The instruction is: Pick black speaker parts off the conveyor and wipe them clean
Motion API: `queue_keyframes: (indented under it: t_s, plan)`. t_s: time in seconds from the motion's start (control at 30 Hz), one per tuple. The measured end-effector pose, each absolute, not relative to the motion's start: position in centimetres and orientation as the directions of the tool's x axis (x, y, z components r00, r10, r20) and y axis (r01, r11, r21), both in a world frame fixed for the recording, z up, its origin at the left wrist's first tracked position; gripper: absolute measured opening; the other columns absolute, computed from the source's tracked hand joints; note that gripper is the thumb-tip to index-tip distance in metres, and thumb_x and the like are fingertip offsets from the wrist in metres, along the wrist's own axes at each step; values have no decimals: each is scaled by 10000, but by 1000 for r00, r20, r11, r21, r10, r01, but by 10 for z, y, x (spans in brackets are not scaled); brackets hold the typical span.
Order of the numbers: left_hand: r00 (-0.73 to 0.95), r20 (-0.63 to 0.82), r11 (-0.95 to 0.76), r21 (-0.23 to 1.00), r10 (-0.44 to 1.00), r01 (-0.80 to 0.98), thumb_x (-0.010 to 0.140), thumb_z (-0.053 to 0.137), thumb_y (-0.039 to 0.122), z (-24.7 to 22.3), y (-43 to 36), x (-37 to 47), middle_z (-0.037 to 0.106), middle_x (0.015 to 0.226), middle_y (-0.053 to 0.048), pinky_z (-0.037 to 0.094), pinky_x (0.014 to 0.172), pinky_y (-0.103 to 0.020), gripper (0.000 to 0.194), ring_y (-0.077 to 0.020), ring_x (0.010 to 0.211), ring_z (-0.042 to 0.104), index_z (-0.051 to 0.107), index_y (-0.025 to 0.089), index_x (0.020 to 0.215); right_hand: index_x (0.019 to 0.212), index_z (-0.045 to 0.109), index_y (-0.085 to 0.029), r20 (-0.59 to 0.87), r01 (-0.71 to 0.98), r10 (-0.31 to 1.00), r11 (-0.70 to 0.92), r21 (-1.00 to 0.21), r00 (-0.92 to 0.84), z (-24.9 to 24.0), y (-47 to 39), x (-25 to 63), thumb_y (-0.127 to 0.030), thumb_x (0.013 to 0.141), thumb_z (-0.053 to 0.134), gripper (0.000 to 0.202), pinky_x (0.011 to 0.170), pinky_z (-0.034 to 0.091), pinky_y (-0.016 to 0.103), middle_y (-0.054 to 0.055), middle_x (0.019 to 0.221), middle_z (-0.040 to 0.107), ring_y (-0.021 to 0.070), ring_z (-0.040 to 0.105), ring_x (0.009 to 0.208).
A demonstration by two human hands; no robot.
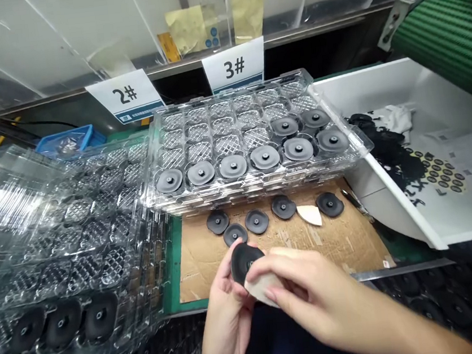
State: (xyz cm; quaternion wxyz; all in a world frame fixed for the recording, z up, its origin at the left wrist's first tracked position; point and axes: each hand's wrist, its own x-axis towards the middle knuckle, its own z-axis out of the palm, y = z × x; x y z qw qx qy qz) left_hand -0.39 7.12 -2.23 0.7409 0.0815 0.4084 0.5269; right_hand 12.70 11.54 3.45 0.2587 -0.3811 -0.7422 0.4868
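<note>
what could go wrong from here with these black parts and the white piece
The black part held in the left hand might slip and drop, perhaps onto the loose black parts lying just beyond.

The loose parts sit bare on the cardboard, outside the tray pockets, so a passing hand could knock or scuff them.

The white piece in the right hand overlaps the held part and might shift out of line.

Held disc (240, 260): partly covered by right hand (306, 285)
Left trays (62, 245): blurred, cut off
Sign print (142, 112): too small
</note>
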Motion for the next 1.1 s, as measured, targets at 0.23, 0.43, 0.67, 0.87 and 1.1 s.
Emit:
queue_keyframes:
  t_s: [0.23,0.43,0.67,0.87,1.1]
  plan:
    - [95,-520,435,583,849,-686,670,697,306,-9,74,-10,635,1137,-72,474,864,-301,520,-236,1025,582,555,264,1169,1072,570,-147,199,267,901,316,-911,-386,31,110,118,-107,845,456,256,745,470,236,53,926,613,131,575,814]
    - [121,-478,425,602,870,-676,612,738,320,-8,75,-7,636,1129,-81,453,894,-321,648,-245,1024,581,512,267,1217,1036,585,-166,198,320,915,316,-893,-351,34,114,118,-117,858,452,227,785,457,247,41,934,615,134,570,849]
    - [110,-534,467,599,838,-651,611,737,337,-3,78,-6,644,1117,-89,473,857,-328,560,-265,1003,589,581,242,1140,964,603,-196,60,275,871,218,-936,-488,40,108,130,-87,828,486,210,676,465,180,0,843,608,90,564,710]
    - [157,-532,487,565,832,-666,544,778,336,3,83,6,652,1091,-82,439,912,-378,642,-285,1020,576,576,247,1147,1076,563,-152,248,272,898,357,-894,-364,40,112,134,-109,850,457,253,771,470,243,58,935,613,138,575,837]
    - [125,-524,456,570,842,-683,514,783,372,9,88,13,655,1099,-26,438,897,-274,532,-225,1030,577,652,279,1021,1057,563,-227,59,460,928,238,-855,-369,36,94,176,-118,846,476,253,645,477,229,19,841,609,125,585,715]
